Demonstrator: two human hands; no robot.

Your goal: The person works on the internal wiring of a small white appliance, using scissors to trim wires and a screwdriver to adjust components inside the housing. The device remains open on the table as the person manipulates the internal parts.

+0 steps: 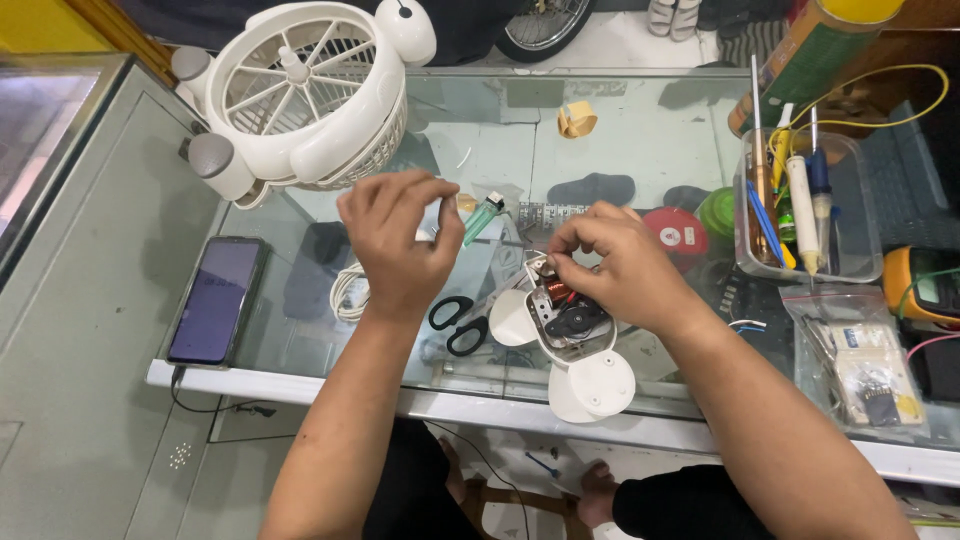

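- The opened white fan base (575, 335) lies on the glass table (640, 140) near its front edge, cover off, so a black motor part and a copper-wound coil show inside; a round white foot of the same housing sticks out toward the person.
- Just left of it lie black-handled scissors (458, 322), and beyond those a coiled white cable (348, 292); both sit close to the work but do not cover it.
- A green lighter (482, 216) lies behind the hands, with a red round disc (678, 230) to the right.
- Farther out — a white fan head with its grille (300, 95) stands at the back left, a dark phone (215, 298) lies at the left edge, and a clear plastic tub of screwdrivers and tools (808, 205) stands at the right, a clear bag of small parts (865, 365) in front of it.
- The right hand (620, 268) rests on top of the open base, fingers curled and tips pressed together on something small at the upper edge of the inner parts — what exactly is hidden.
- The left hand (400, 240) hovers above the glass, clear of the base, fingers bent with thumb and forefinger tips nearly meeting; whether they pinch anything I cannot tell.
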